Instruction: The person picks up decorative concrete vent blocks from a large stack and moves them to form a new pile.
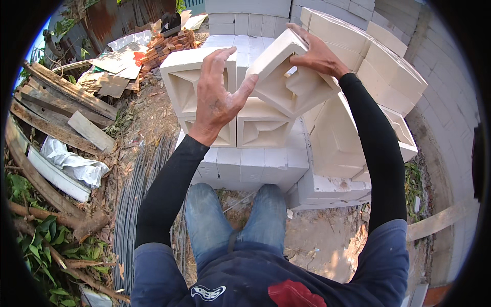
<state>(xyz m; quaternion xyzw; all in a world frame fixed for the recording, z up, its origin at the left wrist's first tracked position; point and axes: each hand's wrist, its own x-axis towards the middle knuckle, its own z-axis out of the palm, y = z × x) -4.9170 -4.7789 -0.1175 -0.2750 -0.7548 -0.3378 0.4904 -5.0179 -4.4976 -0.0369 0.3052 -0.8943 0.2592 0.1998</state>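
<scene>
My right hand grips the upper corner of a cream ventilation block, its thumb inside the patterned hollow. That block is tilted above a lower ventilation block. Beside it stands another ventilation block, partly hidden by my left hand. The left fingers are stretched upward in front of that block, and the thumb is spread toward the tilted block's left corner. Whether the thumb touches it, I cannot tell. Beneath the patterned blocks is a stack of smooth white blocks.
More cream blocks are piled on the right near a block wall. Long thin steel bars lie at my left. Farther left are timber planks, leafy branches and a heap of red bricks.
</scene>
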